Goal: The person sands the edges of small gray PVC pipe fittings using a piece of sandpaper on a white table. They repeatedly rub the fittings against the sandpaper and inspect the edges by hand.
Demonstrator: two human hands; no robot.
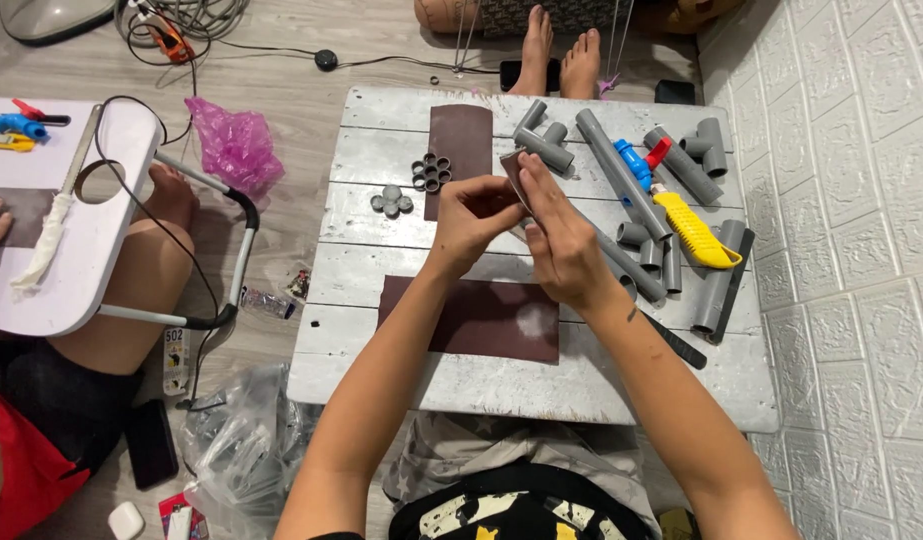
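Your left hand (pixel 473 218) and right hand (pixel 561 245) meet over the middle of the whitewashed wooden plank table (pixel 381 375), both pinching a small folded strip of dark brown sandpaper (pixel 514 172). At six o'clock lies a flat brown sandpaper sheet (pixel 476 315); at three o'clock, a yellow utility knife (pixel 693 230) among grey plastic pipes (pixel 621 160).
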